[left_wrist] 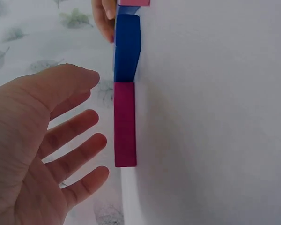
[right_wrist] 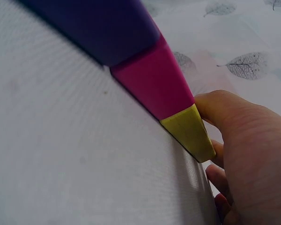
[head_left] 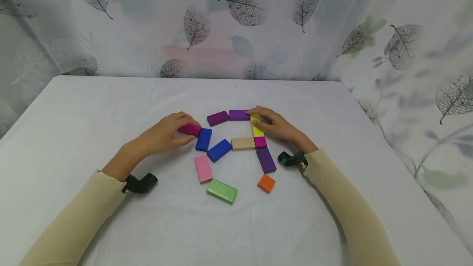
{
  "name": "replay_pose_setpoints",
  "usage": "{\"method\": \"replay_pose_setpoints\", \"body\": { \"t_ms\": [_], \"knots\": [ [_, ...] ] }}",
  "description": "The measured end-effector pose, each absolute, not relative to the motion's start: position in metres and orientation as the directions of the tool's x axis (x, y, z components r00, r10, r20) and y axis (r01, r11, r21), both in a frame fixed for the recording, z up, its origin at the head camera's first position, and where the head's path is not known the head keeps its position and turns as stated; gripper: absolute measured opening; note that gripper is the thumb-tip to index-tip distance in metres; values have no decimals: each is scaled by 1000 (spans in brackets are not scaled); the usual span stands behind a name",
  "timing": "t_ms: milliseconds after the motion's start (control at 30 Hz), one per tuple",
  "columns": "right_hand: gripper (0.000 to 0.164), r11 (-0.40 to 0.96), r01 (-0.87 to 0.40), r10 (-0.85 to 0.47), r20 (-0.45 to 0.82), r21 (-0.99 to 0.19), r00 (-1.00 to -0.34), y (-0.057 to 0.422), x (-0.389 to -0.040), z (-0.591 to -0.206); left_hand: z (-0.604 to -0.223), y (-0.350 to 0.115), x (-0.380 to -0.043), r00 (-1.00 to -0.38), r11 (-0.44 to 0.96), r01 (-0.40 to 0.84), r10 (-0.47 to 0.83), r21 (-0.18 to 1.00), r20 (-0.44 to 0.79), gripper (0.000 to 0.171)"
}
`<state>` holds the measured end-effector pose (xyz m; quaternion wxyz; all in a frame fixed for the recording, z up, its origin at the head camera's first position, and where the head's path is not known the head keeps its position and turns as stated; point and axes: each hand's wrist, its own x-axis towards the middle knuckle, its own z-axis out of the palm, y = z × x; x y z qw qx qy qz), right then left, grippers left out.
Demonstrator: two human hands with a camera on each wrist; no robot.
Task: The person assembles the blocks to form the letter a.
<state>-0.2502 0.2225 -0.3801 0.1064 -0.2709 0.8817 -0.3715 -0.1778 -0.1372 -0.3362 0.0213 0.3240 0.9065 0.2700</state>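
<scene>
In the head view my left hand [head_left: 162,132] curves around a magenta block [head_left: 190,129]. The left wrist view shows a gap between its loosely spread fingers [left_wrist: 86,122] and that block, which touches a blue block [left_wrist: 127,49]. My right hand [head_left: 275,123] holds a yellow block [head_left: 257,126], thumb and a finger at it, with a fingertip by the violet block [head_left: 239,115]. A small magenta block [right_wrist: 157,79] adjoins the yellow one, followed by a dark purple block [head_left: 266,160]. Parts of the yellow block are hidden by the right hand.
On the white table [head_left: 148,225] lie a plum block [head_left: 218,118], a second blue block [head_left: 219,150], a beige block [head_left: 242,144], a pink block [head_left: 203,169], a green block [head_left: 222,191] and an orange block [head_left: 266,183]. A leaf-patterned curtain [head_left: 140,32] hangs behind.
</scene>
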Motion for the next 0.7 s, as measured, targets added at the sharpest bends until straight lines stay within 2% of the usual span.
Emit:
{"method": "replay_pose_setpoints", "body": {
  "t_ms": [367,700],
  "knots": [
    [44,574,-397,-558,13,-716,-830,223,-249,-379,-343,-146,-181,-845,738,488,534,466,39,52],
    [43,564,-408,-562,28,-718,-827,223,-249,-380,-348,-150,-185,-849,762,505,522,406,75,43]
  ]
}}
